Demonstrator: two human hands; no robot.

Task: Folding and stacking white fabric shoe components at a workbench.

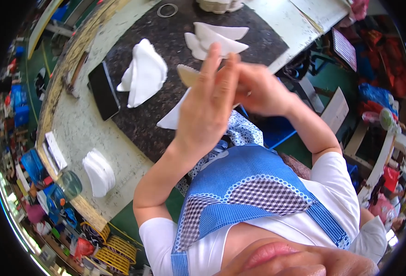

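Note:
My left hand [202, 103] is raised over the dark stone slab [131, 122], its fingers long and close together. A cream cloth-like piece with a fine-toothed edge [188, 75] sticks out behind that hand and looks gripped by it; the thumb is hidden. My right hand [263, 89], slightly blurred, has bent fingers meeting the left fingertips, and what they pinch is hidden. Below the left hand a white piece [170, 118] lies partly covered. Beyond my fingertips are several white curved pieces [217, 39], and a white stack [144, 73] sits to the left.
Left of the slab lie a black phone [104, 90] and a hammer [76, 76]. Another white stack [98, 173], a glass jar [69, 182] and a narrow white box [55, 150] sit nearer me. A flat ring [167, 10] and a pale lobed object [219, 4] are at the far edge.

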